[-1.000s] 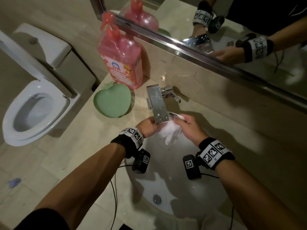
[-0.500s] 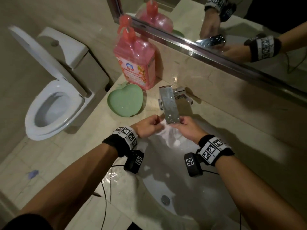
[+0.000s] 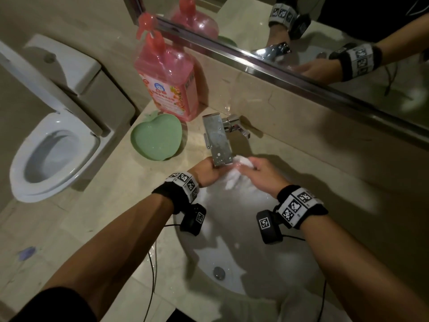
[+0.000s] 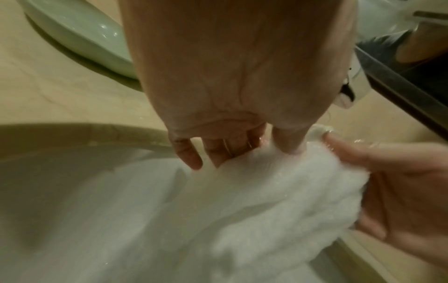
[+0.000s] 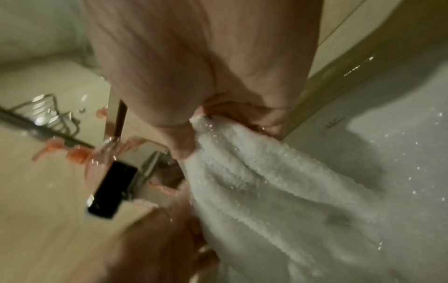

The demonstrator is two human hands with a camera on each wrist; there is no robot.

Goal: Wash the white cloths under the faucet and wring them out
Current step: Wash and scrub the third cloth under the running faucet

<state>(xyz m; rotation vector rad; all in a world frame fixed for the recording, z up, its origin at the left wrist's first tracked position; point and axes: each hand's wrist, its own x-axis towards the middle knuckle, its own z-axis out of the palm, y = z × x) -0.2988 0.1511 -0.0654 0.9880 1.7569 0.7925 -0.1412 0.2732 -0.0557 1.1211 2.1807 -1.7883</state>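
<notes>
Here, the scene as you stood at the basin:

Cloth: your white cloth (image 3: 232, 180) hung bunched between your two hands, directly under the spout end of the faucet (image 3: 218, 141) and above the back part of the sink (image 3: 232, 263). It looked soaked, with droplets glinting on its pile in the right wrist view.

Left hand: your left hand (image 3: 204, 171) gripped the cloth's left side, thumb and curled fingers (image 4: 215, 151) closed on the fabric, just beneath the faucet's flat spout.

Right hand: your right hand (image 3: 262, 174) pinched the cloth's upper right edge, a small tuft of white showing above the fingertips; in the right wrist view the fabric was gathered in your closed fingers (image 5: 184, 141).

Sink: white basin set into the beige worktop (image 3: 111, 182), its drain (image 3: 219, 273) towards you, well below the cloth.

Worktop: a green heart-shaped dish (image 3: 156, 138) lay left of the faucet, and a pink pump bottle (image 3: 167, 80) stood behind the dish against the wall.

Beyond: a mirror (image 3: 325, 43) ran above the faucet, reflecting your wrists. A toilet (image 3: 53, 140) with its lid raised stood to the left of the worktop.
</notes>
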